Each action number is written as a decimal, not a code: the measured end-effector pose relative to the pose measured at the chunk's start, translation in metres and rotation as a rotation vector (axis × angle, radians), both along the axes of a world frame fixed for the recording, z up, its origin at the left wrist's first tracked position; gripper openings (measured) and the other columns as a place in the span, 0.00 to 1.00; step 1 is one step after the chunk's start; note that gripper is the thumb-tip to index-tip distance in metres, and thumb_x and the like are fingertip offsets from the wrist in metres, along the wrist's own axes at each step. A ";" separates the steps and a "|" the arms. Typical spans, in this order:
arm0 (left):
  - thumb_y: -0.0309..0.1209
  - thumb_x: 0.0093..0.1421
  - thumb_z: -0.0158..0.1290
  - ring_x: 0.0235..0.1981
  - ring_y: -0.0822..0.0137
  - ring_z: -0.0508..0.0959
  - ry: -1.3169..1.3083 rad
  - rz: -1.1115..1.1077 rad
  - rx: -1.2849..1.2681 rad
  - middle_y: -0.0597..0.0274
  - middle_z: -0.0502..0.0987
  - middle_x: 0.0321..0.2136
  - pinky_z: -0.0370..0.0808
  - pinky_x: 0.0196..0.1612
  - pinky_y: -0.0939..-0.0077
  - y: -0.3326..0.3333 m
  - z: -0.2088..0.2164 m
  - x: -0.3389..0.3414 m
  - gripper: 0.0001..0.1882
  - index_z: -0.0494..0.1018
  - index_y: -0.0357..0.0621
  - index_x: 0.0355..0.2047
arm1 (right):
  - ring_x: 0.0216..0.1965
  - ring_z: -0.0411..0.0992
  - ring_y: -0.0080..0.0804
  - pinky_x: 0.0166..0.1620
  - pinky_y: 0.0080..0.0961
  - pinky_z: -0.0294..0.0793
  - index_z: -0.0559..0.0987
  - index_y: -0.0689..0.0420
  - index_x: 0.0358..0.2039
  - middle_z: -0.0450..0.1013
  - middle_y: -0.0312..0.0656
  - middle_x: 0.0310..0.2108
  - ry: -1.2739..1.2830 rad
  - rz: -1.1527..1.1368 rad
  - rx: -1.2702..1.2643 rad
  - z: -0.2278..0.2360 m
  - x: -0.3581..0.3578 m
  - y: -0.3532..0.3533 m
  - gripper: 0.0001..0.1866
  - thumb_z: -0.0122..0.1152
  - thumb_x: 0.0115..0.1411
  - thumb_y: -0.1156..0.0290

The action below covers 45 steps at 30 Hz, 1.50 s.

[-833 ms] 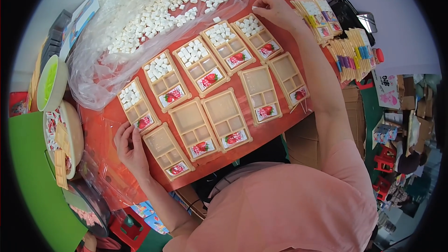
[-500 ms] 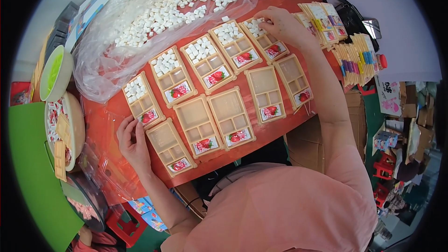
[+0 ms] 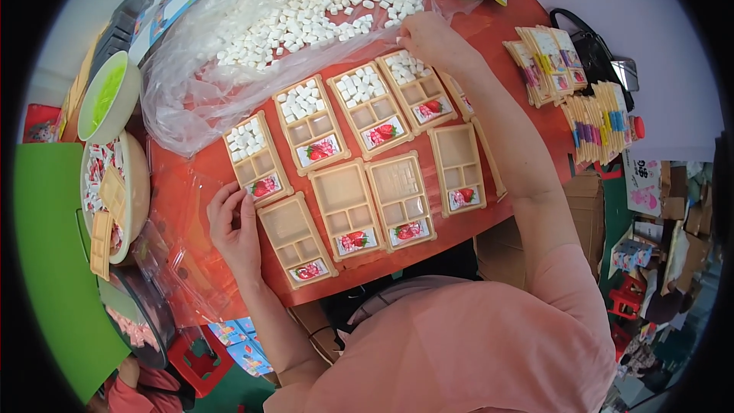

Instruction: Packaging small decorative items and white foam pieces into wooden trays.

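My right hand (image 3: 434, 40) reaches over the far edge of the trays, its fingers bent down in a pinch at a single white marshmallow (image 3: 399, 40). My left hand (image 3: 234, 228) rests by the lower left corner of a beige tray (image 3: 264, 165), thumb and fingers apart, holding nothing. Two rows of these divided trays lie before me, each visible one with a strawberry-picture card. In the far row, the large compartments hold marshmallows (image 3: 360, 86); one tray there is mostly hidden under my right arm. In the near row, large compartments show bare, as in the tray (image 3: 342, 189).
A clear plastic bag (image 3: 180, 103) with loose marshmallows spreads across the far side of the red table (image 3: 191, 260). Bowls (image 3: 138, 206) stand at the left. Stacks of filled trays (image 3: 592, 126) and a black bag (image 3: 585, 42) lie right. Another person's arm (image 3: 128, 371) shows lower left.
My right hand has moved left from the rightmost far tray to the stray marshmallow beyond the trays. My left hand stays by its tray. The whole view has shifted slightly.
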<state>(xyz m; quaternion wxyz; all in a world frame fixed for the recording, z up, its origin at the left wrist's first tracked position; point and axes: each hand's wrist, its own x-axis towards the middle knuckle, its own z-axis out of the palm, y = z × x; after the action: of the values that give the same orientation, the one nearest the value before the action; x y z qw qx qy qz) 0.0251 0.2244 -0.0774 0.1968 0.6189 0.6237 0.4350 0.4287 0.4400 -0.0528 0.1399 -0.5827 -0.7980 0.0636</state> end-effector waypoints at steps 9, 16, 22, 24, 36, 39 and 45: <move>0.22 0.62 0.62 0.49 0.62 0.76 0.001 0.017 0.026 0.58 0.80 0.47 0.74 0.51 0.71 0.001 0.006 0.007 0.06 0.80 0.36 0.40 | 0.40 0.80 0.49 0.45 0.39 0.78 0.82 0.65 0.41 0.81 0.55 0.38 0.212 -0.214 0.030 0.018 0.011 0.069 0.16 0.62 0.61 0.64; 0.22 0.62 0.62 0.49 0.61 0.76 0.024 0.013 0.025 0.57 0.79 0.47 0.74 0.52 0.70 -0.002 0.005 0.003 0.06 0.80 0.35 0.39 | 0.49 0.78 0.61 0.49 0.50 0.80 0.73 0.59 0.56 0.64 0.70 0.61 -0.018 -0.386 0.052 -0.010 -0.039 0.069 0.26 0.58 0.65 0.55; 0.21 0.61 0.62 0.48 0.61 0.76 0.015 0.007 -0.001 0.58 0.80 0.46 0.74 0.50 0.71 0.007 0.002 0.010 0.07 0.81 0.36 0.40 | 0.46 0.80 0.50 0.46 0.46 0.81 0.79 0.54 0.48 0.78 0.52 0.42 -0.114 -0.289 0.101 -0.032 -0.016 0.103 0.16 0.60 0.65 0.58; 0.22 0.60 0.62 0.48 0.62 0.77 0.080 0.063 -0.014 0.58 0.80 0.46 0.75 0.48 0.71 -0.004 0.004 -0.001 0.07 0.82 0.37 0.40 | 0.44 0.81 0.52 0.45 0.46 0.82 0.79 0.58 0.46 0.79 0.55 0.40 -0.106 -0.299 0.107 -0.010 -0.045 0.077 0.16 0.62 0.61 0.63; 0.22 0.62 0.62 0.46 0.68 0.77 0.013 0.066 -0.019 0.59 0.80 0.47 0.75 0.43 0.77 -0.004 -0.002 -0.001 0.07 0.82 0.37 0.41 | 0.24 0.76 0.36 0.26 0.34 0.74 0.81 0.61 0.43 0.79 0.47 0.29 0.649 -0.248 0.046 -0.011 0.017 0.093 0.15 0.62 0.57 0.68; 0.21 0.63 0.60 0.42 0.70 0.78 -0.122 0.033 0.108 0.58 0.80 0.47 0.75 0.42 0.79 -0.001 -0.010 -0.007 0.06 0.82 0.36 0.41 | 0.16 0.64 0.21 0.18 0.22 0.61 0.78 0.59 0.48 0.71 0.35 0.22 1.030 -0.300 -0.023 0.022 -0.001 0.051 0.15 0.62 0.62 0.68; 0.21 0.64 0.59 0.40 0.75 0.78 -0.348 0.040 0.169 0.60 0.80 0.46 0.76 0.42 0.82 0.003 -0.005 0.004 0.06 0.81 0.33 0.41 | 0.18 0.59 0.12 0.17 0.14 0.52 0.77 0.54 0.45 0.66 0.28 0.22 1.308 -0.107 -0.492 0.064 -0.080 -0.067 0.07 0.59 0.67 0.71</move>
<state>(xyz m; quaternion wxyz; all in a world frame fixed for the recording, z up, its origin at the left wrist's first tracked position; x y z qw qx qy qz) 0.0291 0.2275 -0.0823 0.2402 0.5362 0.5536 0.5902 0.3485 0.3731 0.0114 0.4585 -0.4782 -0.4826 0.5729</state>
